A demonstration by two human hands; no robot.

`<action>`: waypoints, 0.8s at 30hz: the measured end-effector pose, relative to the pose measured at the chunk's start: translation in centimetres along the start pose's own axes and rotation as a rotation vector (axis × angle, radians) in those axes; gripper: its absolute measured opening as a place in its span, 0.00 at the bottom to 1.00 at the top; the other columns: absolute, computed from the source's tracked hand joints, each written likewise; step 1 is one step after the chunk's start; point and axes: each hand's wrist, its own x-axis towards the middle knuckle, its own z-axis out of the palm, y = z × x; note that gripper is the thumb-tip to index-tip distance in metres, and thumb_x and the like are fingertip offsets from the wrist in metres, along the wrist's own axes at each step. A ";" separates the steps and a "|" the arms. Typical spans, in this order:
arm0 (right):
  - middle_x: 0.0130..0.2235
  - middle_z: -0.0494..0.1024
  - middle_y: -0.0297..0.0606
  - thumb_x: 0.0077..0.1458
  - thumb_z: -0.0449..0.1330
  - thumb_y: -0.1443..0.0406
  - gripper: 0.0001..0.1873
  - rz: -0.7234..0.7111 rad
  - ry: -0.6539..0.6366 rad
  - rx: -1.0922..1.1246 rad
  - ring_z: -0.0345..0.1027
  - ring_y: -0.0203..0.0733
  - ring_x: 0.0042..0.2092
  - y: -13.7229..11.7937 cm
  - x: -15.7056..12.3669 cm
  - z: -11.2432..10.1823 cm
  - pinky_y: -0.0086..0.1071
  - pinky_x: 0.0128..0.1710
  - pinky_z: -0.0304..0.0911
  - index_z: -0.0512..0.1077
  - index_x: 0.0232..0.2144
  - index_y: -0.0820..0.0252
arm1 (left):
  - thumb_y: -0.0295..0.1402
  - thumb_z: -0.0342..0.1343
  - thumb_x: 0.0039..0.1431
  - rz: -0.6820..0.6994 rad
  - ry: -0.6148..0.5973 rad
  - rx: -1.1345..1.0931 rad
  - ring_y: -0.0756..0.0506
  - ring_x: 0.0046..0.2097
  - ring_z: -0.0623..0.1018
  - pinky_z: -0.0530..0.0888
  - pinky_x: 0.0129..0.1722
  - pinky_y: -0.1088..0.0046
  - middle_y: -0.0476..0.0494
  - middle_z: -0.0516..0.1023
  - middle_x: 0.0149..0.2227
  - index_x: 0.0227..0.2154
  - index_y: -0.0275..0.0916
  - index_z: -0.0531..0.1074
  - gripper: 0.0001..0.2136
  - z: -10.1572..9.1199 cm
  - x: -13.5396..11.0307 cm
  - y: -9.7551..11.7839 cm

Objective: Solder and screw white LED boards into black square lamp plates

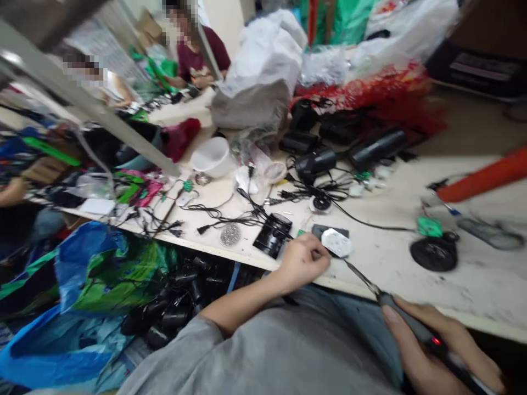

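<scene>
My left hand [303,262] rests at the table's front edge, fingers curled in a pinch; whatever they hold is hidden. Just beyond its fingertips lies a white many-sided plate [335,241] on a dark flat block [322,230]. A soldering iron [405,317] with a lit red light is gripped in my right hand [442,340]. The iron's tip points at the near edge of the white plate; contact I cannot tell. Left of my left hand is an open black plastic housing [273,235]. A small green circuit board [301,233] shows behind the hand.
Black cords [230,211] and a round metal mesh [230,235] lie to the left. A white bowl [211,156] and black cylinders [376,149] stand farther back. At right are a black round part [434,253] and an orange bar [483,175]. Two people sit across.
</scene>
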 end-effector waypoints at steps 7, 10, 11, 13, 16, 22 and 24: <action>0.35 0.83 0.34 0.56 0.67 0.68 0.11 -0.045 -0.013 -0.129 0.79 0.40 0.31 -2.2 1.2 0.6 0.30 0.29 0.76 0.78 0.42 0.55 | 0.26 0.60 0.53 0.006 0.005 -0.031 0.53 0.27 0.72 0.71 0.28 0.77 0.47 0.76 0.31 0.24 0.38 0.76 0.04 0.0 0.1 -0.6; 0.34 0.83 0.35 0.58 0.66 0.68 0.09 -0.039 -0.047 -0.124 0.79 0.40 0.31 -2.5 1.5 0.6 0.29 0.30 0.77 0.77 0.43 0.56 | 0.26 0.60 0.54 0.011 0.024 -0.045 0.53 0.26 0.71 0.71 0.27 0.77 0.48 0.76 0.30 0.25 0.38 0.76 0.04 0.0 0.0 -0.5; 0.34 0.83 0.35 0.58 0.65 0.68 0.09 -0.037 -0.055 -0.121 0.79 0.39 0.31 -2.6 1.6 0.7 0.29 0.30 0.77 0.76 0.43 0.56 | 0.26 0.60 0.54 0.019 0.030 -0.050 0.53 0.26 0.71 0.71 0.27 0.77 0.48 0.76 0.30 0.25 0.38 0.76 0.04 0.0 0.0 -0.5; 0.34 0.83 0.36 0.59 0.65 0.68 0.08 -0.044 -0.056 -0.119 0.79 0.39 0.31 -2.8 1.9 0.9 0.28 0.30 0.77 0.75 0.43 0.56 | 0.27 0.60 0.54 0.031 0.032 -0.055 0.53 0.26 0.71 0.71 0.26 0.77 0.48 0.76 0.29 0.24 0.39 0.76 0.05 0.0 0.1 -0.4; 0.33 0.82 0.34 0.60 0.65 0.68 0.07 -0.058 -0.046 -0.115 0.78 0.37 0.29 -2.9 2.3 1.3 0.26 0.29 0.76 0.74 0.41 0.57 | 0.27 0.60 0.54 0.026 0.026 -0.051 0.53 0.25 0.71 0.71 0.26 0.78 0.48 0.76 0.29 0.24 0.38 0.76 0.04 0.0 0.1 -0.3; 0.31 0.81 0.34 0.59 0.65 0.68 0.08 -0.043 -0.103 -0.088 0.75 0.34 0.26 -2.6 2.5 1.7 0.24 0.23 0.71 0.73 0.42 0.57 | 0.27 0.61 0.54 0.032 0.028 -0.016 0.54 0.25 0.71 0.71 0.26 0.79 0.48 0.76 0.30 0.24 0.38 0.76 0.05 0.1 0.1 -0.2; 0.32 0.81 0.34 0.59 0.65 0.68 0.08 -0.049 -0.108 -0.102 0.76 0.34 0.27 -2.4 2.4 1.7 0.24 0.25 0.72 0.73 0.42 0.57 | 0.27 0.61 0.55 0.038 0.025 -0.016 0.54 0.26 0.71 0.71 0.26 0.79 0.48 0.76 0.30 0.24 0.38 0.76 0.05 0.1 0.1 -0.2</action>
